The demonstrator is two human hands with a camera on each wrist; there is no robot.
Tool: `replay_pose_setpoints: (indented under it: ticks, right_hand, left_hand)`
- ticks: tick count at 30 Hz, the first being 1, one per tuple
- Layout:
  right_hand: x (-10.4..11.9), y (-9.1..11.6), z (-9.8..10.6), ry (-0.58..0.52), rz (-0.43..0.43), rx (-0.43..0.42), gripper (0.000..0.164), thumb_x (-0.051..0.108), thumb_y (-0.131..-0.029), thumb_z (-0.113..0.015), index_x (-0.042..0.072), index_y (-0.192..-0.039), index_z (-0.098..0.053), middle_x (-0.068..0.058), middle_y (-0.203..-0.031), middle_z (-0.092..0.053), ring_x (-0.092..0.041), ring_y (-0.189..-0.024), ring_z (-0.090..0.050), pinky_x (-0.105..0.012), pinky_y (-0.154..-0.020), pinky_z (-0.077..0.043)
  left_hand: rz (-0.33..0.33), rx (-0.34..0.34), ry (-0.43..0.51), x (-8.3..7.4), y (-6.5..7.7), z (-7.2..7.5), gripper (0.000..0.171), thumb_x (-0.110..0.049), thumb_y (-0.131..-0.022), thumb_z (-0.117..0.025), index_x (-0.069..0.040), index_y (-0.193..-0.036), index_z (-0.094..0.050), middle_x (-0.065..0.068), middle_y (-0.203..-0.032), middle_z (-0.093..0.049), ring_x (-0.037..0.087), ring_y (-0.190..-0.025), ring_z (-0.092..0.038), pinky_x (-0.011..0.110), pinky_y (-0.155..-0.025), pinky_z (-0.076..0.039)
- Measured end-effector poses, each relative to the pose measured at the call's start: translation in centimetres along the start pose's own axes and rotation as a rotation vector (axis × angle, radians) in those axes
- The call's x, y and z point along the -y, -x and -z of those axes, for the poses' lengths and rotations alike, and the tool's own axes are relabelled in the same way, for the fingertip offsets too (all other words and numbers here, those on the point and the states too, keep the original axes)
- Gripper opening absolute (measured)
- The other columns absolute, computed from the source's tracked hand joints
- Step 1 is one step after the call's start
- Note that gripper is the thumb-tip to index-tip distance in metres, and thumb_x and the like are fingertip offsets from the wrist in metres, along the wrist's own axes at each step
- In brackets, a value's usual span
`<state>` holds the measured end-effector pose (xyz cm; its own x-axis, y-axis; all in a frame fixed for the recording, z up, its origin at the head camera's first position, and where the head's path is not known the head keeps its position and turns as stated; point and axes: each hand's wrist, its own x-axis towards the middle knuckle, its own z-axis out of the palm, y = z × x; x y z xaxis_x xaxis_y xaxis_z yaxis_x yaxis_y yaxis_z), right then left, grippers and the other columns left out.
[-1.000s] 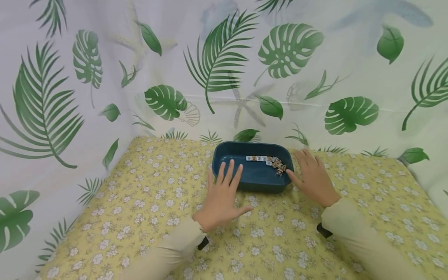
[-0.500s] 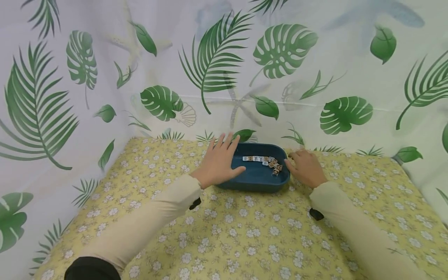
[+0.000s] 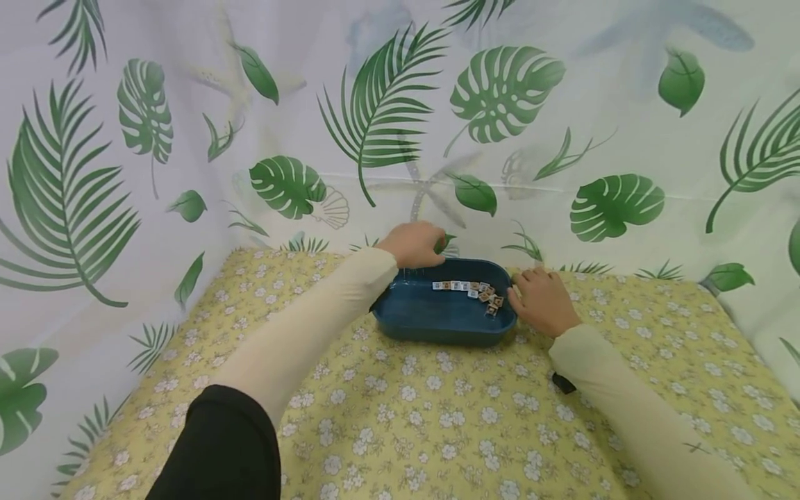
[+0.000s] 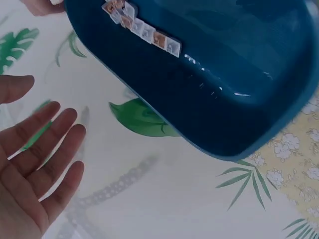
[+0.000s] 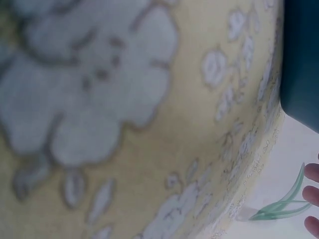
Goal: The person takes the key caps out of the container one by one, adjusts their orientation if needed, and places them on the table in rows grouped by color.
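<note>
A dark blue oblong basin (image 3: 437, 335) stands near the back of the table. Inside lie several small square blocks (image 3: 456, 285), white and brown, in a row that ends in a loose cluster at the right. My left hand (image 3: 412, 244) hovers over the basin's back left rim. In the left wrist view, this hand (image 4: 40, 174) has its fingers spread and loosely bent, holding nothing, apart from the basin. My right hand (image 3: 544, 300) is at the basin's right end, thumb near the rim. Its fingertips (image 5: 312, 195) show at the edge of the right wrist view, apart from the basin.
A yellow cloth with white flowers (image 3: 375, 417) covers the table. White curtains with green leaves (image 3: 500, 173) hang close behind the basin and along the left side. Pale glints show on the basin's inside.
My left hand has moved from the basin's front left forward and up to its back rim, turning downward. My right hand has drawn slightly closer to the right end, its fingers more bent.
</note>
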<state>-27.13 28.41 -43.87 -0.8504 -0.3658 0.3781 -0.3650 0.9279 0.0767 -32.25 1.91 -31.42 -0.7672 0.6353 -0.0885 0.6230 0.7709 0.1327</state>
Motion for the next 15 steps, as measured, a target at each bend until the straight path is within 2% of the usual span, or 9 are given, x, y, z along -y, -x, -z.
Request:
replay_pose_setpoints:
  ticks: [3, 5, 8, 12, 15]
  right_hand:
    - [-0.2, 0.1, -0.2, 0.017, 0.019, -0.038, 0.025, 0.024, -0.093, -0.052, 0.002, -0.099, -0.063, -0.017, -0.095, -0.065, -0.035, -0.091, -0.059, -0.054, -0.076, -0.045]
    - [-0.3, 0.1, -0.3, 0.018, 0.023, -0.052, 0.025, 0.025, -0.093, -0.052, 0.003, -0.099, -0.063, -0.017, -0.094, -0.065, -0.034, -0.09, -0.059, -0.053, -0.076, -0.045]
    - [-0.2, 0.2, -0.4, 0.011, 0.019, -0.063, 0.026, 0.026, -0.093, -0.052, 0.004, -0.099, -0.063, -0.016, -0.093, -0.065, -0.034, -0.089, -0.059, -0.051, -0.074, -0.045]
    - [0.0, 0.3, 0.0, 0.006, 0.01, -0.062, 0.026, 0.026, -0.093, -0.052, 0.004, -0.101, -0.064, -0.016, -0.093, -0.065, -0.033, -0.089, -0.059, -0.05, -0.073, -0.044]
    - [0.2, 0.4, 0.4, 0.006, 0.003, -0.056, 0.027, 0.026, -0.093, -0.051, 0.004, -0.102, -0.064, -0.016, -0.093, -0.065, -0.034, -0.089, -0.059, -0.051, -0.073, -0.044]
  left_hand:
    - [0.0, -0.009, 0.016, 0.1, -2.0, -0.6, 0.023, -0.028, -0.093, -0.055, -0.013, -0.109, -0.065, 0.002, -0.1, -0.065, 0.015, -0.085, -0.058, 0.032, -0.081, -0.05]
    - [-0.009, -0.03, 0.017, 0.1, -3.2, -1.4, 0.026, -0.027, -0.092, -0.057, -0.014, -0.113, -0.065, 0.001, -0.109, -0.066, 0.014, -0.093, -0.061, 0.032, -0.086, -0.05]
    - [-0.037, -0.042, 0.009, 0.2, -4.7, -2.8, 0.024, -0.027, -0.092, -0.06, -0.013, -0.11, -0.067, 0.002, -0.107, -0.067, 0.016, -0.094, -0.062, 0.032, -0.085, -0.051]
    - [-0.074, -0.037, -0.031, 0.3, -5.9, -4.8, 0.013, -0.023, -0.089, -0.064, -0.015, -0.097, -0.07, -0.002, -0.094, -0.068, 0.012, -0.084, -0.062, 0.027, -0.078, -0.052]
    - [-0.076, -0.016, -0.069, 0.4, -6.3, -5.9, 0.005, -0.018, -0.088, -0.066, -0.016, -0.084, -0.068, -0.005, -0.075, -0.062, 0.009, -0.068, -0.054, 0.024, -0.068, -0.048]
